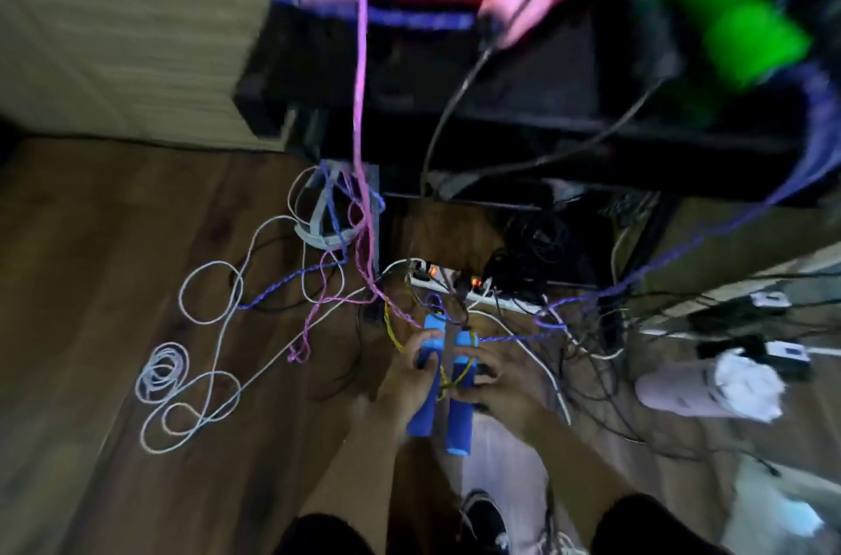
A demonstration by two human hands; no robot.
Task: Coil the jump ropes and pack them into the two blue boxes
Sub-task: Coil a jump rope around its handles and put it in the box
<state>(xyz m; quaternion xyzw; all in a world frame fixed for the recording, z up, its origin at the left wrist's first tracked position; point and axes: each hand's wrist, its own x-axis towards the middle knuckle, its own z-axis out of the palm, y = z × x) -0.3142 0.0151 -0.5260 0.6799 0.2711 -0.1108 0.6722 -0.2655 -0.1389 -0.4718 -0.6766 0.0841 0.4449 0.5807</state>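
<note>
Blue foam handles [428, 377] (paired, upright) | yellow rope [395, 338] attached

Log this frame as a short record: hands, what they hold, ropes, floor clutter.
left hand: grips one blue handle
right hand: grips second blue handle
handles: side by side, roughly upright
yellow rope: runs up from between the handles
purple rope: trails right from the handles
pink rope: hangs from the black table to the floor
white rope: looped loose on the floor, left
power strip: on the floor amid cables
blue boxes: cannot tell
</note>
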